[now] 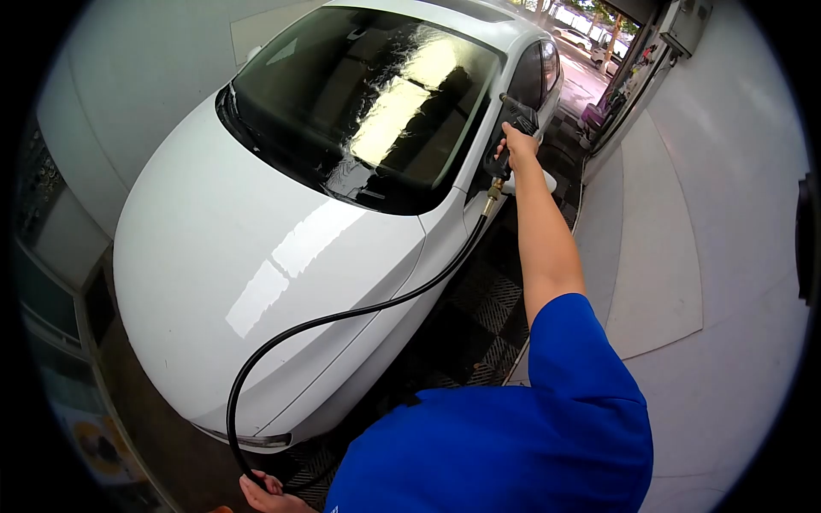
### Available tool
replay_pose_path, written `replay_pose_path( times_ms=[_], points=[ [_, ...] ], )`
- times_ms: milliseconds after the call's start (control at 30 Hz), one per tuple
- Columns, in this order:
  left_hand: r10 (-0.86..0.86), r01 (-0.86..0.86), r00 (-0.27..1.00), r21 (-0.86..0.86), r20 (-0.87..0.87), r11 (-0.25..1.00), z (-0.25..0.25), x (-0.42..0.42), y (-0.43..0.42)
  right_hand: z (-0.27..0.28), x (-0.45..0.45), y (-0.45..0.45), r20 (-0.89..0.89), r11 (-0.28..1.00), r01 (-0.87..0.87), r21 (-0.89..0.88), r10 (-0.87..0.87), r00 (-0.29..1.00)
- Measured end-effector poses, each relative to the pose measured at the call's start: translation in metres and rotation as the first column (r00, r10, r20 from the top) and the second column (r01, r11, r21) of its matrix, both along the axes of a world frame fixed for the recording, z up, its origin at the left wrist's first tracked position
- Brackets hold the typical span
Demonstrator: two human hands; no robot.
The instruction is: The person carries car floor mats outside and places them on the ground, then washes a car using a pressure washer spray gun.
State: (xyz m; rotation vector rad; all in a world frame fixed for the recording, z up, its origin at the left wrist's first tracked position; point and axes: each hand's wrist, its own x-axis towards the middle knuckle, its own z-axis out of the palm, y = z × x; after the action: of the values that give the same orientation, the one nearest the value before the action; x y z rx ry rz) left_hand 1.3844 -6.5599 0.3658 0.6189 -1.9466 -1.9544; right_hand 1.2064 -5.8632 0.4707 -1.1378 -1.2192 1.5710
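My right hand [516, 147] is stretched far forward and wrapped round a black spray gun [498, 162] beside the car's windshield. A brass fitting joins the gun to a black hose [342, 315], which curves over the hood and down past the front bumper. Low in the view, my left hand [272, 494] has its fingers closed round the hose. The white car [197, 205] faces me. Its windshield [342, 94] looks wet, with water on the glass in the bright reflection.
Dark floor tiles [462, 329] run between the car and a pale wall [658, 222] on the right. A second wall [154, 60] stands close on the left. Behind the car is an open doorway, with parked cars outside and a purple object beside it.
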Motion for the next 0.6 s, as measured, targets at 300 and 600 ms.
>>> replay_pose_path(
  times_ms=[300,600],
  points=[
    [-0.022,0.022,1.000,0.073,0.005,0.997,0.000,0.009,0.012,0.010,-0.011,-0.009,-0.049,0.989,0.105,0.101,-0.100,0.994],
    [-0.064,0.062,0.998,0.095,0.018,0.994,-0.005,0.013,0.009,0.020,0.004,0.005,0.062,0.995,0.026,0.100,-0.032,0.998]
  ],
)
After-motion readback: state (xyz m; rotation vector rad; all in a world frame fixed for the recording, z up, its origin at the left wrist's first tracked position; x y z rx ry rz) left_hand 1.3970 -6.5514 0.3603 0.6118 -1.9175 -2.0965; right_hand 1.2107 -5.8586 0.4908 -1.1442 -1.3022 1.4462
